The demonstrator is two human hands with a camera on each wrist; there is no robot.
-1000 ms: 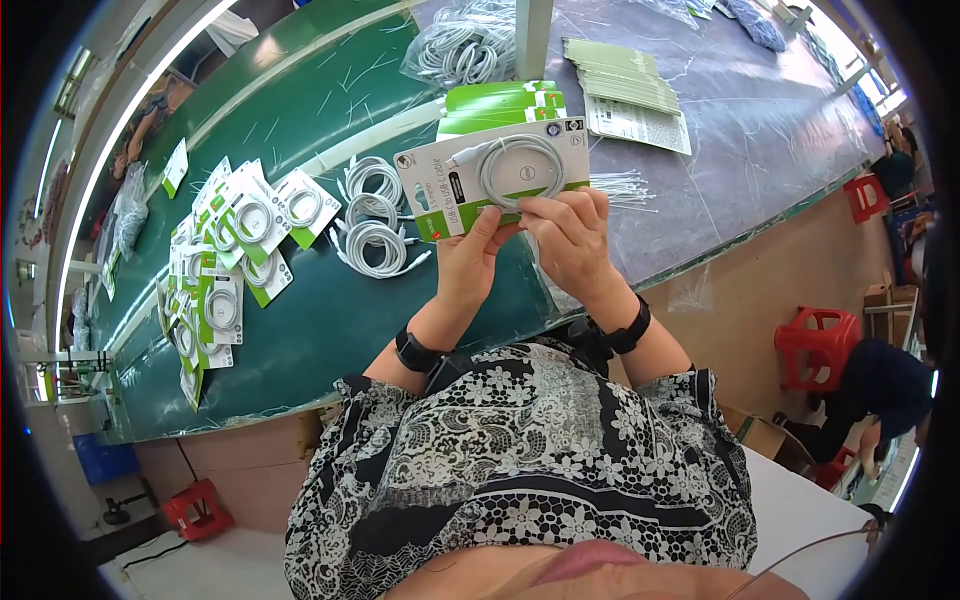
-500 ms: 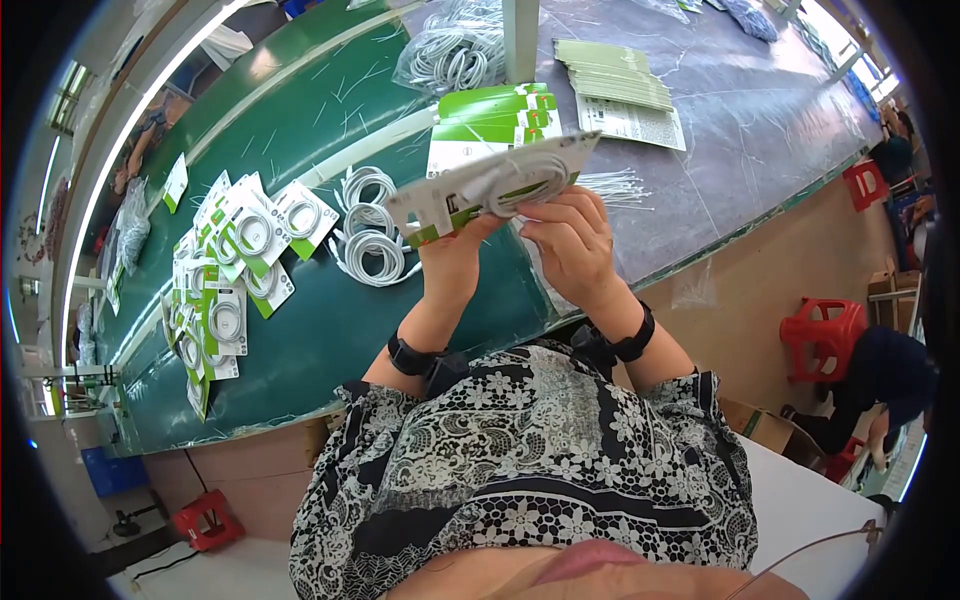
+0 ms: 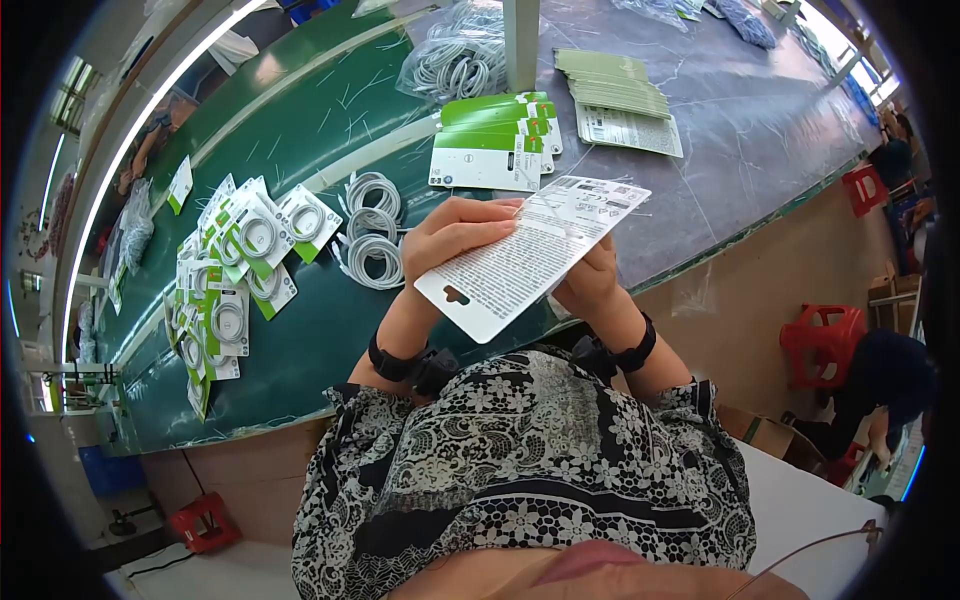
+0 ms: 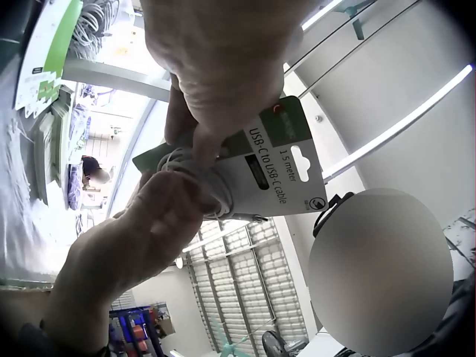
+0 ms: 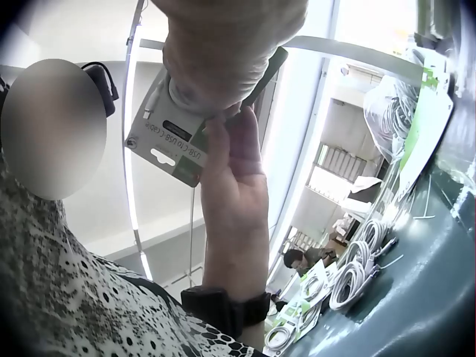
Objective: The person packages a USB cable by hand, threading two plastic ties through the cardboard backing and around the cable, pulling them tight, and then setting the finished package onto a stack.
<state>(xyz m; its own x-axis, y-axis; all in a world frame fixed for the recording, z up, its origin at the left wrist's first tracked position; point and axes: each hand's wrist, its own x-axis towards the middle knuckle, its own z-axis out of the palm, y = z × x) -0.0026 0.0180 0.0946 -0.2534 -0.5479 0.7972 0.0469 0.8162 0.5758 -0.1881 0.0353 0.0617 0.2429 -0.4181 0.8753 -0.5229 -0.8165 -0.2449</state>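
Observation:
Both hands hold a USB-C cable card (image 3: 530, 255), tilted above the table with its printed back facing up in the head view. My left hand (image 3: 450, 238) grips it by the left edge, fingers over the back and thumb on the front. From beneath, my right hand (image 3: 590, 275) pinches it, partly hidden by the card. On the card's front, in the left wrist view, a white coiled cable (image 4: 219, 195) lies under the right hand's fingers (image 4: 175, 195). The right wrist view shows the front's lettering and hang slot, with the left thumb beside them.
Left on the green table (image 3: 300, 350) lie a heap of carded cables (image 3: 215, 300) and several loose coiled cables (image 3: 372, 235). Behind the hands are green-and-white cards (image 3: 485, 150), a card stack (image 3: 620, 90) and a bag of cables (image 3: 455, 60) by a post (image 3: 520, 45).
The card has turned over, from its cable side facing up to its printed back facing up, and has come nearer the body. The left fingers now lie over its back; the right hand has gone underneath.

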